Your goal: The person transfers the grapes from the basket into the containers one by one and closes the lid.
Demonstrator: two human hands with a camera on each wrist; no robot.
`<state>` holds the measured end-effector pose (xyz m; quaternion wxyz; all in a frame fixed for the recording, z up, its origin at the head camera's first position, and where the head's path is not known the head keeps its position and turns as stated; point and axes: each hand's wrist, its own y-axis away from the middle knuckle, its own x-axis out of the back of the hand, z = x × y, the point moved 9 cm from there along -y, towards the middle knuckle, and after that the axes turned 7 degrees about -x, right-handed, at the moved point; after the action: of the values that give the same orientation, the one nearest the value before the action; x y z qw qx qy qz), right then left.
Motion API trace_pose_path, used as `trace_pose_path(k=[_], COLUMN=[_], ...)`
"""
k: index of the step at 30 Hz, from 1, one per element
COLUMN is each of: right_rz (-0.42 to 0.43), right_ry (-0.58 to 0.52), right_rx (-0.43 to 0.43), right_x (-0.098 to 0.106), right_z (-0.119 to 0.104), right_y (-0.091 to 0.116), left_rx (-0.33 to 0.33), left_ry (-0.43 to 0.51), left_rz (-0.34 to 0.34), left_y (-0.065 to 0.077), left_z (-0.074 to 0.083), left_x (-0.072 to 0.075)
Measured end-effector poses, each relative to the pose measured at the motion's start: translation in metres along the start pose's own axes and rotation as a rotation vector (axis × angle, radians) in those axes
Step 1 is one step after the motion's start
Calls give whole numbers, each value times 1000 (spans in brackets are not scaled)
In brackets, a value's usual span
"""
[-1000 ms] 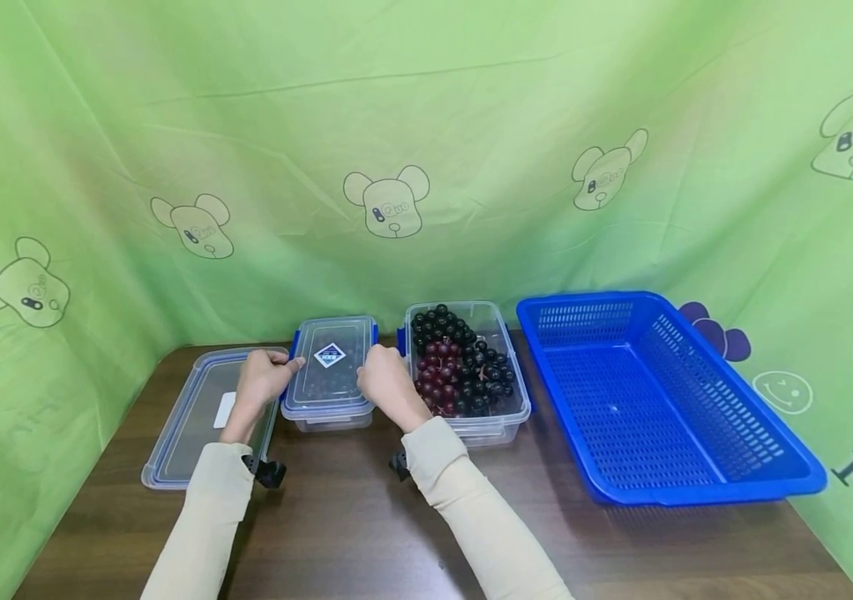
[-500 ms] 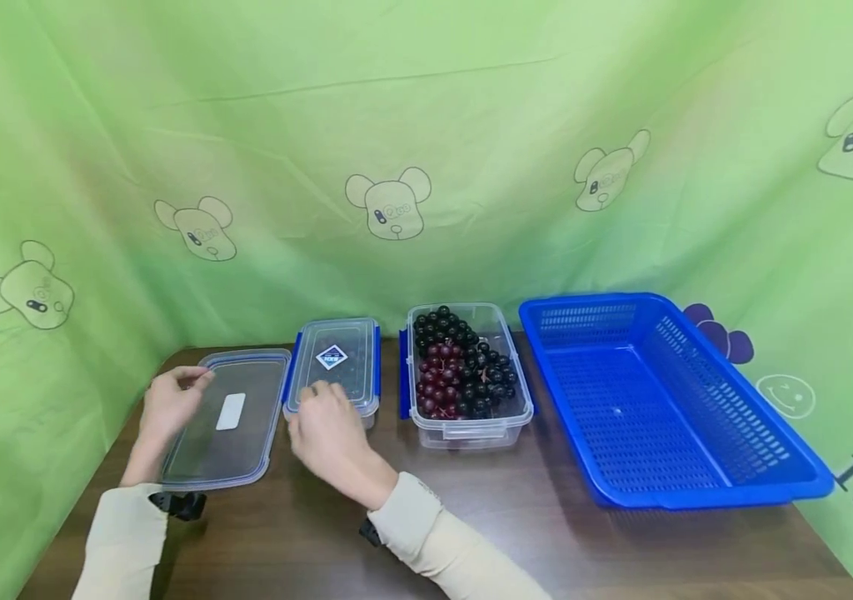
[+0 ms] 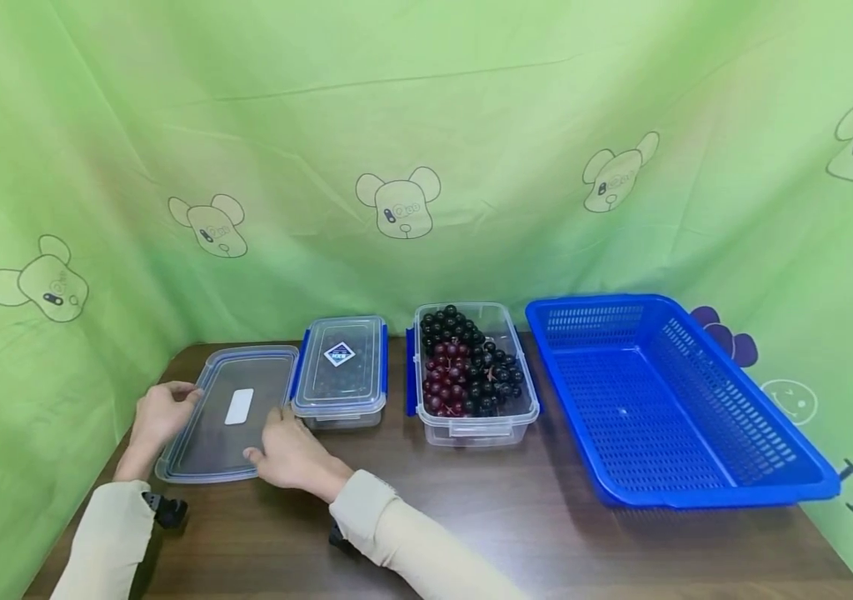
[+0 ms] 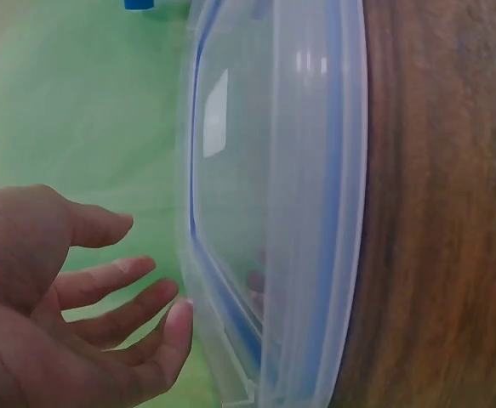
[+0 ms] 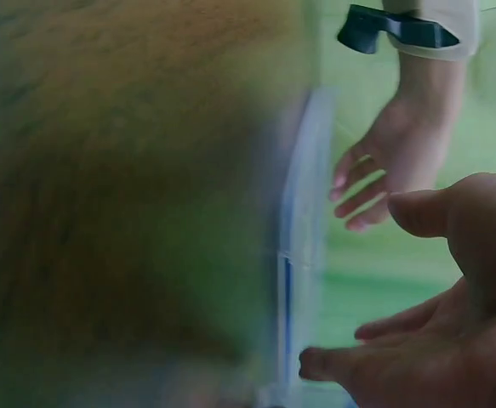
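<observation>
A flat clear lid [image 3: 209,437] with a blue seal line and a white label lies on the table at the left. My left hand [image 3: 160,417] is at its left edge; in the left wrist view that hand's fingers [image 4: 111,280] curve loosely beside the rim, holding nothing. Over the lid's right edge is my right hand [image 3: 295,454]. The right wrist view shows its thumb [image 5: 422,212] and fingers spread apart, with a fingertip close to the lid's edge. Next to the right hand stands a smaller lidded container [image 3: 340,379] with blue side clips and a diamond sticker.
An uncovered clear container [image 3: 467,429] of black and red grapes [image 3: 447,379] stands right of the lidded one. Farther right is a large blue slotted basket [image 3: 625,417]. A green printed curtain [image 3: 321,108] hangs behind the brown table [image 3: 396,517].
Both hands have left the sides of the smaller lidded container and moved left to the flat lid. The right hand has crossed in front of that container to the lid's right edge.
</observation>
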<state>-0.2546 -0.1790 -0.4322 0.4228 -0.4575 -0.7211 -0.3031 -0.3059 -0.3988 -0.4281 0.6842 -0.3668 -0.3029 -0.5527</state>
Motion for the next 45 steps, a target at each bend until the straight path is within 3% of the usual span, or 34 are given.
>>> trace_pose_path(k=[7, 13, 19, 23, 27, 37, 39, 45], right_rz=[-17, 42, 114, 144, 187, 181, 211, 233], right_ry=[-99, -116, 44, 175, 240, -1, -20, -57], right_rx=[-178, -249, -272, -258, -190, -119, -100, -96], right_x=[-19, -23, -18, -16, -13, -1, -7, 19], right_z=[0, 0, -7, -11, -18, -24, -24, -25], right_y=[-18, -27, -35, -40, -44, -40, -46, -39], left_rx=[48, 71, 99, 122, 144, 119, 123, 149], left_ry=[-15, -35, -20, -14, -21, -6, 3, 29], left_rz=[-10, -66, -55, -29, 2, 81, 95, 113], left_y=[-6, -7, -8, -6, -3, 3, 3, 7], left_z=[-11, -20, -26, -28, -30, -29, -27, -14], left_x=[1, -7, -8, -5, 1, 24, 31, 47])
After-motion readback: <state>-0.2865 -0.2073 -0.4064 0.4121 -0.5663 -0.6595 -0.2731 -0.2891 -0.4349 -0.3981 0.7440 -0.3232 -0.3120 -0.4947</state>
